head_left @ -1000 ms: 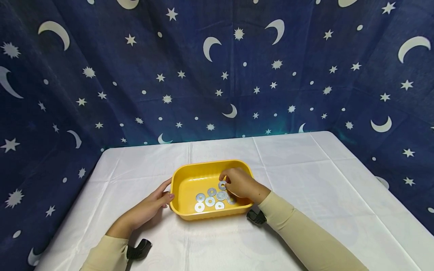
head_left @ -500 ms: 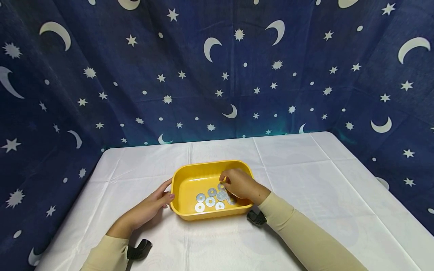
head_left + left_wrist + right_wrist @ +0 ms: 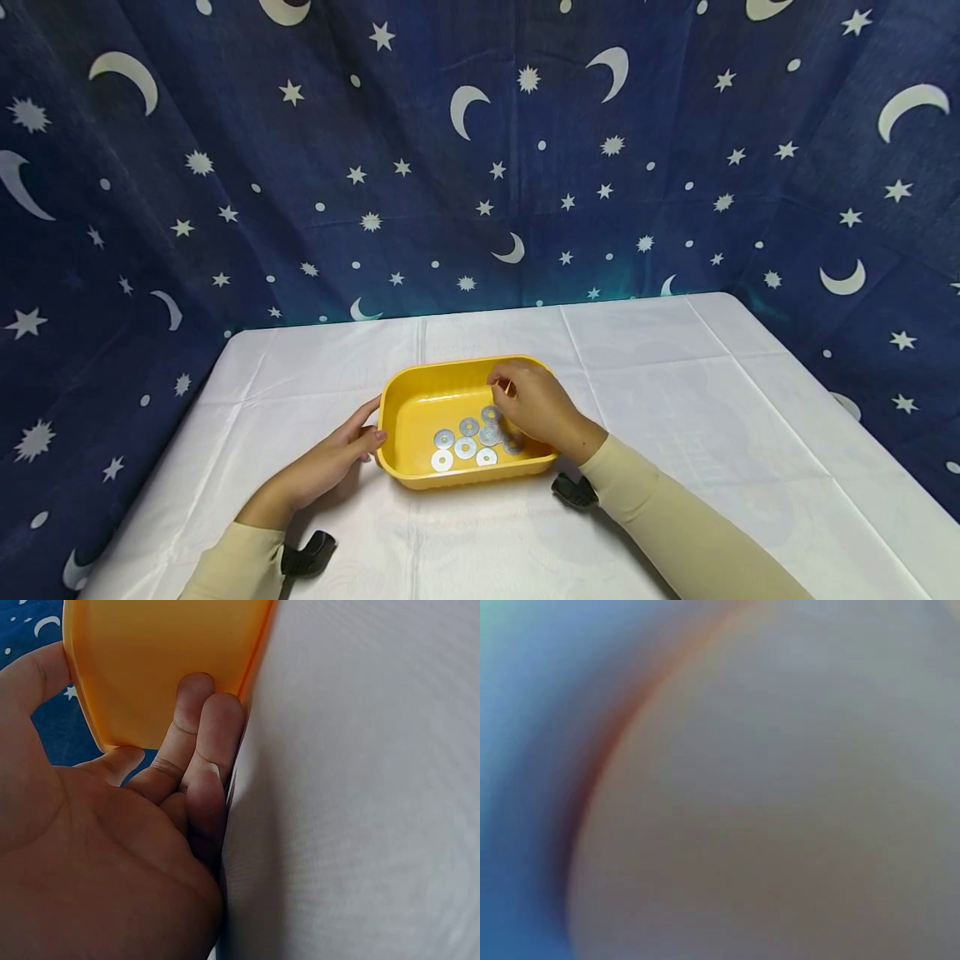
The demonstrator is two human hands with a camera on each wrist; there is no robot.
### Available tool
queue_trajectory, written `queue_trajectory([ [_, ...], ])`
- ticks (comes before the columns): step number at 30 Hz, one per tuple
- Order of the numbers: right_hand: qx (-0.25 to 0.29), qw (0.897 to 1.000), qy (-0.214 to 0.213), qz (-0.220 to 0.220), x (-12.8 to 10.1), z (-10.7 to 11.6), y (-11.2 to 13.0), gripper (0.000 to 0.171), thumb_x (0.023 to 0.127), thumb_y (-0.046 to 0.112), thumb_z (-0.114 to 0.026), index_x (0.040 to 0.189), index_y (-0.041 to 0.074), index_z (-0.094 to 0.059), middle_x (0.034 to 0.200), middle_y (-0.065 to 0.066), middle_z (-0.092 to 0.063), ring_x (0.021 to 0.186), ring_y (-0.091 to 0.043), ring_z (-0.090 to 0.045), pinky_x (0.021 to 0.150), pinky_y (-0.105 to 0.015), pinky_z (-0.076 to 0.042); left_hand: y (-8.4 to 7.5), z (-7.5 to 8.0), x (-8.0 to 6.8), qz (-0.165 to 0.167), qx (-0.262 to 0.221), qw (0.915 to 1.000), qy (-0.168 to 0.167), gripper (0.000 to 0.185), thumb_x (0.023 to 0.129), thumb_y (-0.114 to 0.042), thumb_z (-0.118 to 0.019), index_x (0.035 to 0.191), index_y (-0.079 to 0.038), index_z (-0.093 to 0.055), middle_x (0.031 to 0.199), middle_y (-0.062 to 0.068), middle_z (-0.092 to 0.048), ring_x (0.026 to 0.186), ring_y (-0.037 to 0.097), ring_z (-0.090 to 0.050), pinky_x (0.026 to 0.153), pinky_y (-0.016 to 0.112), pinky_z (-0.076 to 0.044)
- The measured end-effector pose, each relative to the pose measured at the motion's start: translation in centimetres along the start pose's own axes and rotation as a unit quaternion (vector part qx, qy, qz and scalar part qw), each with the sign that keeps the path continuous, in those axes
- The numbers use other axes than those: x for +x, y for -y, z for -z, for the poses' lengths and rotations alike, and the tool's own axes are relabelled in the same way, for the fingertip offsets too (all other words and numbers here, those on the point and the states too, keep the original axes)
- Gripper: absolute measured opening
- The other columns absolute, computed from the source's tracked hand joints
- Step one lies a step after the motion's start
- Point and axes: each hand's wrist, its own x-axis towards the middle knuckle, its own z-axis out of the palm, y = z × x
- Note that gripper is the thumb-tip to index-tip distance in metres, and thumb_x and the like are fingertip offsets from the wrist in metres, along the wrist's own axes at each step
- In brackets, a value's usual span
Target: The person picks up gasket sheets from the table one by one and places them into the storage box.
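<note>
Several flat metal washers (image 3: 467,439) lie loose on the floor of a yellow plastic tray (image 3: 408,398), which sits on the counter (image 3: 675,392) under a white cloth.

Starting at the left, we note the left hand (image 3: 322,467) against the tray's left wall: the wrist view shows two straight fingers (image 3: 196,727) pressed to the outer wall low down where it meets the cloth, thumb near the rim. Relaxed and bracing, not gripping.

Washers, by our judgement: thin, stiff, light, smooth-faced and likely slippery against smooth plastic. Some overlap. We would take one by its edge, tipping it up with a fingertip or hooking the centre hole, since a flat pinch finds little to bite.

To the right, the right hand (image 3: 536,404) is over the tray's far right part, fingers curled, tips together as if pinching something small above the pile. We cannot tell whether a washer is in them; the right wrist view is only blur.
</note>
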Motion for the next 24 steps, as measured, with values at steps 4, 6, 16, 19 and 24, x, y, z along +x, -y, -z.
queue_trajectory([
  [4,-0.005,0.996,-0.076,0.036,-1.3,0.6,0.2,0.009,0.094,0.017,-0.066,0.097,0.012,-0.073,0.094,0.003,-0.07,0.086,-0.013,-0.063,0.079,-0.03,-0.055,-0.1,-0.1,0.1,0.0,-0.004,1.0,0.002,0.063,0.104,-0.043,-0.047,0.159,-0.033,-0.018,0.13,0.009,-0.06,0.111,0.021,-0.05,0.094,0.036,-0.035],
  [6,-0.002,0.995,-0.094,0.04,-1.9,1.0,0.3,0.011,0.094,0.018,-0.067,0.099,0.012,-0.074,0.097,0.003,-0.071,0.09,-0.013,-0.063,0.083,-0.033,-0.055,-0.1,-0.1,0.1,0.0,-0.003,1.0,0.003,0.063,0.104,-0.044,-0.047,0.159,-0.033,-0.018,0.131,0.008,-0.059,0.111,0.021,-0.05,0.094,0.036,-0.035],
  [16,0.007,0.996,-0.086,0.017,-4.6,3.5,0.3,0.024,0.095,0.024,-0.068,0.116,0.014,-0.073,0.118,0.001,-0.07,0.113,-0.018,-0.056,0.101,-0.044,-0.047,-0.4,0.3,-0.1,-0.007,0.004,0.9999,0.006,0.062,0.104,-0.043,-0.046,0.159,-0.033,-0.017,0.129,0.008,-0.06,0.111,0.022,-0.051,0.095,0.037,-0.035],
  [19,0.001,0.997,-0.07,0.009,-4.9,4.1,-0.1,0.03,0.095,0.027,-0.068,0.122,0.014,-0.07,0.126,0.0,-0.067,0.12,-0.021,-0.054,0.105,-0.047,-0.044,-0.5,0.2,-0.2,-0.003,0.005,1.0,0.002,0.063,0.104,-0.044,-0.045,0.159,-0.032,-0.017,0.132,0.009,-0.059,0.113,0.022,-0.051,0.095,0.038,-0.035],
  [24,-0.015,0.999,-0.028,-0.028,-5.4,4.9,-0.9,0.042,0.097,0.034,-0.065,0.136,0.019,-0.063,0.143,-0.003,-0.058,0.132,-0.025,-0.048,0.111,-0.054,-0.038,-0.2,-0.2,-0.4,0.009,-0.002,1.0,0.001,0.065,0.103,-0.046,-0.047,0.159,-0.031,-0.017,0.137,0.008,-0.058,0.114,0.021,-0.05,0.095,0.039,-0.036],
])
